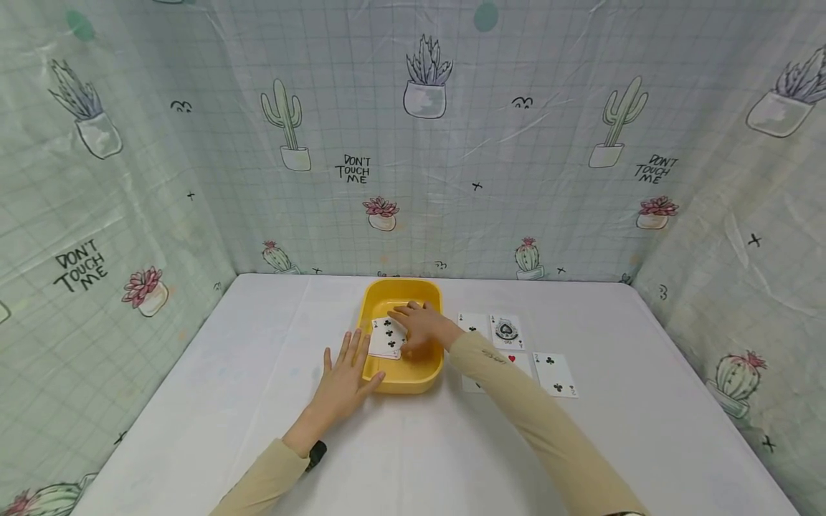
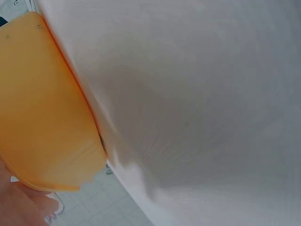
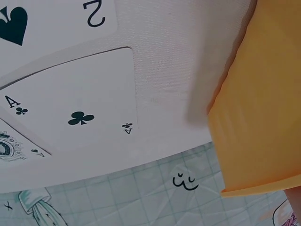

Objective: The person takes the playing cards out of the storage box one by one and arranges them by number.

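Note:
A yellow plastic bin (image 1: 413, 383) stands on the white table, holding a small stack of playing cards (image 1: 386, 342) with a clubs card on top. My left hand (image 1: 345, 383) has its fingers straight and spread against the bin's left rim. Over the right wall reaches my right hand (image 1: 419, 328), its spread fingers by the stack's top right corner and the thumb by its right edge. Whether they touch the cards is unclear. Both wrist views show mainly the bin's outer wall, with only a bit of each hand at its rim.
Face-up cards lie right of the bin: an ace of clubs (image 3: 81, 117), an ace of spades (image 1: 507, 331), a two of spades (image 3: 14, 28), a hearts card (image 1: 519, 362) and a two of clubs (image 1: 555, 374). My right sleeve (image 1: 516, 401) partly covers them. A patterned curtain (image 1: 452, 179) surrounds the table.

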`<state>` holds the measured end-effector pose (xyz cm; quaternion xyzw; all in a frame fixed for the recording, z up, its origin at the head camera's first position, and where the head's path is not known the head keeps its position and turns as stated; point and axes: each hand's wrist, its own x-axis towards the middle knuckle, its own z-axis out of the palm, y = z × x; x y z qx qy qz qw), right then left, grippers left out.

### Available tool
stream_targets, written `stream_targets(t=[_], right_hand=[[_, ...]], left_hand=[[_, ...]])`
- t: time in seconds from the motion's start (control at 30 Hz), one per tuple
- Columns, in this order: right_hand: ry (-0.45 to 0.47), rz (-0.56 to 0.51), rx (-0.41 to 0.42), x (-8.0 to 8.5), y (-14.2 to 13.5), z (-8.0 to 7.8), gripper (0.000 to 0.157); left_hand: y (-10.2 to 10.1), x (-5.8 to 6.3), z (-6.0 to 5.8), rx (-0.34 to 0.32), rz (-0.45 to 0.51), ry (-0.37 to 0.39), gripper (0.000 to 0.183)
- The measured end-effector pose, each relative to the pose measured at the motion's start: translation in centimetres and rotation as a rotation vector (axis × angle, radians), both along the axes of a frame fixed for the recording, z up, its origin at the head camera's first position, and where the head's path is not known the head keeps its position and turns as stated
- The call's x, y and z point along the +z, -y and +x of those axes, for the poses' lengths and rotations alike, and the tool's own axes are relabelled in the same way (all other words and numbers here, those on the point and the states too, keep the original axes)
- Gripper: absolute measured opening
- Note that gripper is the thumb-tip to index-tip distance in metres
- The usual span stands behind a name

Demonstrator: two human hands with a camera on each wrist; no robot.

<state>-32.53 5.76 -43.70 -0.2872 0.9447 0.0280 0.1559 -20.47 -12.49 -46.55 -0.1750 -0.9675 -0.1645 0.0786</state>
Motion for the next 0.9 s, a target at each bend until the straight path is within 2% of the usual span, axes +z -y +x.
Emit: stream_targets(t=[0.27, 0.5, 0.9], right_hand=[[-0.006, 0.011, -0.008, -0.19, 0.16, -0.04, 0.081], [-0.046, 0.026, 0.019, -0.64, 0.12, -0.12, 0.078], [-0.114, 0.011, 0.045, -0.37, -0.13, -0.06, 0.08]], left_hand=[[0.05, 0.06, -0.02, 0.007, -0.01, 0.014, 0.074], [0.04, 0.0, -0.03, 0.005, -0.011, 0.025, 0.075], [-0.02, -0.02, -0.1, 0.004, -0.015, 0.025, 0.074]])
